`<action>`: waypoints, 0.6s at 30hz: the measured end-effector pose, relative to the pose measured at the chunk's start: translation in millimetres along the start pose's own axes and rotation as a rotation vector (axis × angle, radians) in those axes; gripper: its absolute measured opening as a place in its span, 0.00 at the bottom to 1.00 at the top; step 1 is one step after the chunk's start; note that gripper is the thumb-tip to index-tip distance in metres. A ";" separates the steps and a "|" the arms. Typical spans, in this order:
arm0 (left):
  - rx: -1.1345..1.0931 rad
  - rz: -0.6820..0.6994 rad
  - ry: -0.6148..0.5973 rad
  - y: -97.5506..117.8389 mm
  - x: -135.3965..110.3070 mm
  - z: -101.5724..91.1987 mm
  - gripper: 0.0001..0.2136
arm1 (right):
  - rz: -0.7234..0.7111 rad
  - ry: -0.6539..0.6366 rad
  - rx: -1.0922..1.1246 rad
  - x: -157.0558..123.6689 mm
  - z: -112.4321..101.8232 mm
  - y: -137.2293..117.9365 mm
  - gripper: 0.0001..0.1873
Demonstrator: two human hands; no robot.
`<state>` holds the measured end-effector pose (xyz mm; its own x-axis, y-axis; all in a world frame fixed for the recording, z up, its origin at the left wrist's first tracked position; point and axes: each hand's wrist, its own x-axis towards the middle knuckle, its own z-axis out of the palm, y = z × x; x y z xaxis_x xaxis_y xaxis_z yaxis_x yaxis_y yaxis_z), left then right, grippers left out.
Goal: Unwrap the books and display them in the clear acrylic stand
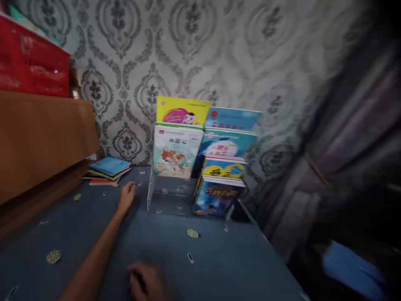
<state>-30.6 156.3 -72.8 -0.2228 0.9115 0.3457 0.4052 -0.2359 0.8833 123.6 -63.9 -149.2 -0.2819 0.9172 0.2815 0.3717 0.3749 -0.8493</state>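
Head view. Left hand (127,193): grip unclear, nothing seen held; book stack (110,166) just beyond, leftward. Right hand (146,281): blurred, loosely curled, gap showing, nearer the body. Clear bookstand (171,205): right of left hand. Handling, judged: lift from beneath, edges aligned.

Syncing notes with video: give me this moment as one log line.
left hand: near book stack, no held object visible | right hand: over table, blurred, grip unclear | rack: books standing in tiers
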 end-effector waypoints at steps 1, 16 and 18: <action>-0.008 0.022 0.008 12.1 -1.4 -1.3 0.13 | -0.006 0.066 -0.013 -0.9 -1.6 -1.8 0.15; 0.513 1.012 0.050 265.1 67.8 -31.6 0.20 | -0.325 0.541 -0.325 117.4 -240.6 -155.7 0.23; 0.590 1.037 -0.015 262.9 76.4 -21.8 0.21 | -0.280 0.529 -0.445 138.6 -258.5 -161.2 0.28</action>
<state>39.6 156.5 192.8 0.4600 0.3829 0.8011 0.7319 -0.6743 -0.0980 253.3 37.6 142.3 0.0030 0.6797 0.7335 0.7034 0.5200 -0.4846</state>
